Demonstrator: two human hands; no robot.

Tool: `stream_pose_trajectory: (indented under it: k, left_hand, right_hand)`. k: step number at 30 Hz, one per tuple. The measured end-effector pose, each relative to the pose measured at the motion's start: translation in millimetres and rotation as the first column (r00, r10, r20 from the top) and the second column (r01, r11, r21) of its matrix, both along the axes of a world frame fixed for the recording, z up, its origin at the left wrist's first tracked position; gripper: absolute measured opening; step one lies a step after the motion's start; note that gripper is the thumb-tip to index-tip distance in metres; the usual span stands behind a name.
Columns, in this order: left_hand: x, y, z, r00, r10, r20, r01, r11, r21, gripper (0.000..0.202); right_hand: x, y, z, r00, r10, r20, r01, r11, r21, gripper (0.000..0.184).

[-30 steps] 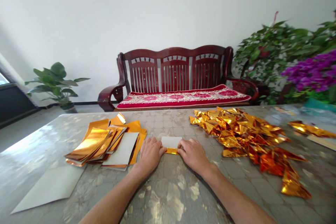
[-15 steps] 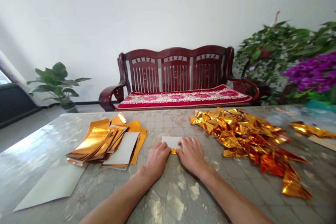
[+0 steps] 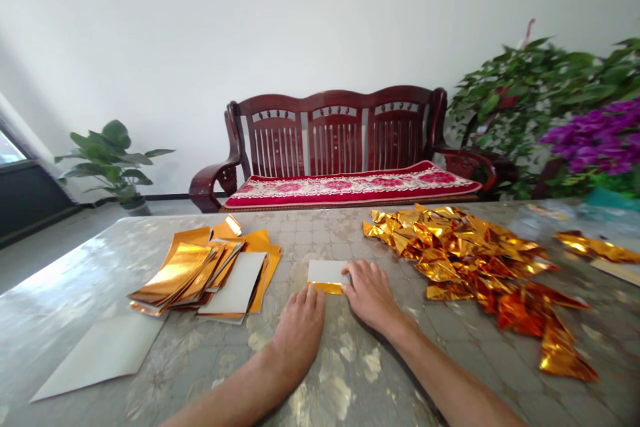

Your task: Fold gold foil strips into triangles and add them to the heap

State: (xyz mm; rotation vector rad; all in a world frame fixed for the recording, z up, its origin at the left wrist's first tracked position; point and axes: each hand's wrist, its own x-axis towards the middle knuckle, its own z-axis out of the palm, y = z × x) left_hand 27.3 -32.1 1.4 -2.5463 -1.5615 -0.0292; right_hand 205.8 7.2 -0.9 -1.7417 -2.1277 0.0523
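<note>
A small sheet of foil paper point(image 3: 327, 271) lies pale side up in front of me, with a folded gold strip along its near edge. My right hand point(image 3: 373, 293) holds the sheet's right end, thumb and forefinger closed at its edge. At the near left corner, my left hand point(image 3: 301, 320) rests with fingers stretched out flat and their tips touching the gold strip; it grips nothing that I can see. Left of my hands is a loose stack of gold foil paper sheets point(image 3: 187, 267), some pale side up. Folded gold foil pieces point(image 3: 445, 247) are heaped on the right.
A larger pale sheet point(image 3: 100, 353) lies at the table's left. Clear plastic point(image 3: 543, 217) and another gold piece point(image 3: 597, 247) are at the far right of the patterned table point(image 3: 330, 373). Beyond stand a wooden bench point(image 3: 335, 140) and potted plants point(image 3: 110, 157).
My left hand has drawn back toward me off the sheet's left side, uncovering more of the gold strip. My right hand has shifted slightly right along the sheet.
</note>
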Motion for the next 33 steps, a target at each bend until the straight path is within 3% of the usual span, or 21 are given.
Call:
stream_pose_trajectory:
  k: [8, 13, 19, 24, 33]
  left_hand:
    - [-14, 12, -0.4, 0.977, -0.065, 0.204, 0.062, 0.998, 0.023, 0.031]
    - [-32, 38, 1.1, 0.918, -0.035, 0.394, 0.081, 0.992, -0.100, 0.027]
    - [-40, 58, -3.5, 0.871, -0.055, 0.488, 0.145, 0.978, -0.149, 0.036]
    - [-37, 62, -3.7, 0.869, -0.094, 0.486, 0.175, 0.977, -0.124, 0.041]
    - [-37, 63, -4.0, 0.879, -0.114, 0.462, 0.173, 0.981, -0.088, 0.045]
  right_hand:
    - [8, -9, 9.9, 0.986, 0.165, -0.031, -0.165, 0.986, 0.000, 0.012]
    - [0, -13, 11.1, 0.922, 0.383, -0.058, -0.385, 0.923, -0.018, 0.025]
    - [2, -1, 5.4, 0.947, 0.314, -0.069, -0.308, 0.947, 0.090, 0.031]
    - [2, 0, 4.7, 0.910, 0.415, -0.026, -0.412, 0.908, 0.071, 0.034]
    - [-1, -3, 7.7, 0.877, 0.477, -0.055, -0.473, 0.878, 0.072, 0.036]
